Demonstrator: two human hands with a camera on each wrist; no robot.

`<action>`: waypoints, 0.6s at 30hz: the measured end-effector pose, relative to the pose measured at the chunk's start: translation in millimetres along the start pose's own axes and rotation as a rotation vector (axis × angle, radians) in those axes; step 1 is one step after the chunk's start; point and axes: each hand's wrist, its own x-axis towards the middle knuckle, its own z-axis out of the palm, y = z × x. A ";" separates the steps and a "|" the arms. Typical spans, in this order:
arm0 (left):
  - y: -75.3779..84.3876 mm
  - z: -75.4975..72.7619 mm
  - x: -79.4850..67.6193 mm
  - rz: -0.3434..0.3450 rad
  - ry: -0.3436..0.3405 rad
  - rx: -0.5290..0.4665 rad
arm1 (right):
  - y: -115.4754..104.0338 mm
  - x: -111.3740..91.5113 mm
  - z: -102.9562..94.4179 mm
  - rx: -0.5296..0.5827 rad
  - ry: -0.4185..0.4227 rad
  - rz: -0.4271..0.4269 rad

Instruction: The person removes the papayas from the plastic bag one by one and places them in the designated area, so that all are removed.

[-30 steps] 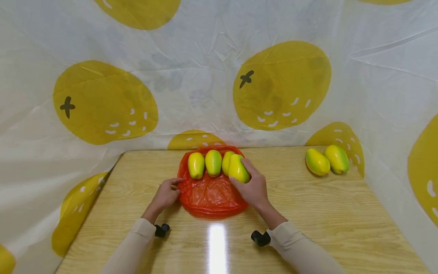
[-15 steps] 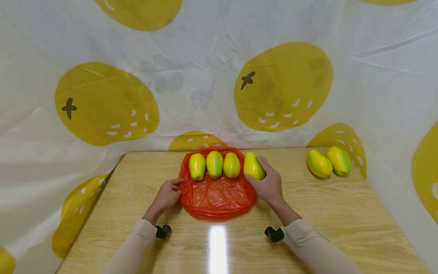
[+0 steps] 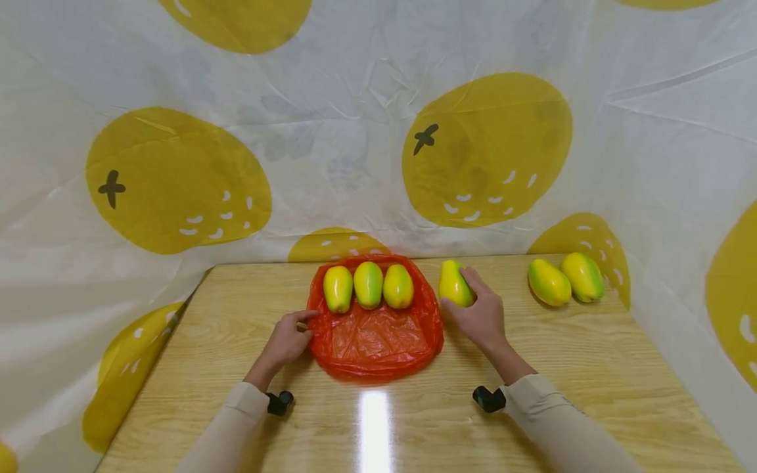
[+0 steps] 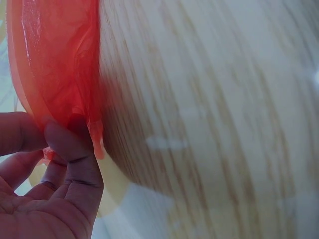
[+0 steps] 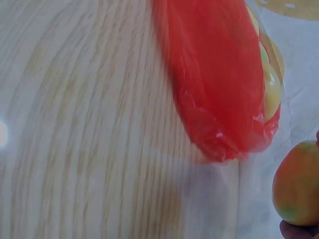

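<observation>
Three yellow-green papayas lie in a row inside the red plastic bag (image 3: 378, 335), the middle papaya (image 3: 368, 285) among them. My left hand (image 3: 288, 338) pinches the bag's left edge; the left wrist view shows thumb and fingertips on the red film (image 4: 60, 59). My right hand (image 3: 480, 315) grips another papaya (image 3: 454, 284) just right of the bag, apart from it. In the right wrist view this held papaya (image 5: 296, 184) shows at the right edge, with only a fingertip of the hand visible below it.
Two more papayas (image 3: 550, 282) lie together at the back right of the wooden table (image 3: 568, 355). A white cloth with a yellow fruit print (image 3: 485, 151) hangs behind and at the sides. Light glares near the table's front.
My right hand has carried its papaya rightward, from above the bag's right part to beside the bag. The bag's right edge has spread outward. The left hand stays in place.
</observation>
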 end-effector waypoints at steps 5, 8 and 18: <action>1.7 -1.5 -1.0 0.009 -0.002 0.012 | 5.8 1.7 -6.4 0.005 0.011 0.001; 2.6 -1.7 -1.0 0.008 -0.005 0.013 | 10.1 2.4 -9.3 -0.010 0.027 -0.004; 3.7 -0.4 -2.2 0.002 0.003 -0.003 | 20.7 6.3 -20.2 -0.064 0.071 -0.026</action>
